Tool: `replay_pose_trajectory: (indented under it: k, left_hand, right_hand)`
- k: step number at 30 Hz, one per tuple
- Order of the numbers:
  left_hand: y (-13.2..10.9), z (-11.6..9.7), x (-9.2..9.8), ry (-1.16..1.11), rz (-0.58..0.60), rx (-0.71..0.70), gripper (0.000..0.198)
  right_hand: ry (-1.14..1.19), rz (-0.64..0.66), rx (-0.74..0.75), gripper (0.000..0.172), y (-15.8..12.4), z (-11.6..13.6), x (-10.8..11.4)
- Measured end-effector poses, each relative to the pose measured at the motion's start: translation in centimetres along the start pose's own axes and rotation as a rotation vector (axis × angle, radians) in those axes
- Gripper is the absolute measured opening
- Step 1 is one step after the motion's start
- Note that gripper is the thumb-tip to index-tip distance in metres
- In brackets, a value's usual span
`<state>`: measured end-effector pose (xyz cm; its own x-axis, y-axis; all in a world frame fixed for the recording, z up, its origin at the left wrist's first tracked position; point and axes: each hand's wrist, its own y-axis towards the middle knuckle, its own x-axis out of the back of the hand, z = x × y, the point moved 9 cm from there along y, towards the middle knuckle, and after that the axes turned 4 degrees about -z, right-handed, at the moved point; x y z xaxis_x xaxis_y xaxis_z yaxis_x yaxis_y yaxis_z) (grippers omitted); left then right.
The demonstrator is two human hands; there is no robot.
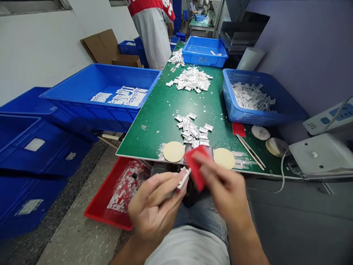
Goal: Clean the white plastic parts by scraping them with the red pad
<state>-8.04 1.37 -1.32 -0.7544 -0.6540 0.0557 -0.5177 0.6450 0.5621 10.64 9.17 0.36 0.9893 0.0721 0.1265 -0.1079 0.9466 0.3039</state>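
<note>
**Station report: two pieces held in hand, off the work surface**

A long green-topped workbench (168, 117) runs away from the person. Off its left edge, a large blue plastic crate (99, 110) holds rows of white strips. At its right edge, a blue perforated basket (234, 99) holds loose white parts, and a blue crate (205, 51) at the far end holds a few. A shallow red tray (110, 209) on the floor, below the near-left corner, is heaped with white-and-red pieces. Piles of small white parts (191, 129) lie on the bench, with two round tan pads (173, 151) near its front edge.

Below that edge, the left hand (154, 206) is closed, pinching a white plastic part (184, 178) between thumb and fingers. The right hand (223, 189), slightly blurred, grips a red flat card (196, 167) just beside it. Both hands are above the person's lap, with open room on either side.
</note>
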Motion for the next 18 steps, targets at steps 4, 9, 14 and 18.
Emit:
replay_pose_trajectory:
  k: [4,9,14,18]
  left_hand:
    - [0.1,-0.7,-0.1,-0.166,0.025,0.02,0.057]
    - [0.8,1.8,-0.9,-0.599,0.015,0.554,0.041]
    - [-2.1,3.3,-4.6,-1.107,0.032,1.285,0.035]
    - [-3.2,2.7,-6.1,-1.306,-0.001,1.415,0.03]
  right_hand:
    - [-0.063,-0.124,-0.03,0.031,-0.1,-1.2,1.4]
    - [-0.203,-0.377,-0.064,0.025,-0.6,-2.7,3.8]
    - [-0.149,-0.119,0.143,0.035,-2.5,-0.8,0.9]
    - [-0.17,-0.085,0.404,0.058,-4.4,2.1,-0.5]
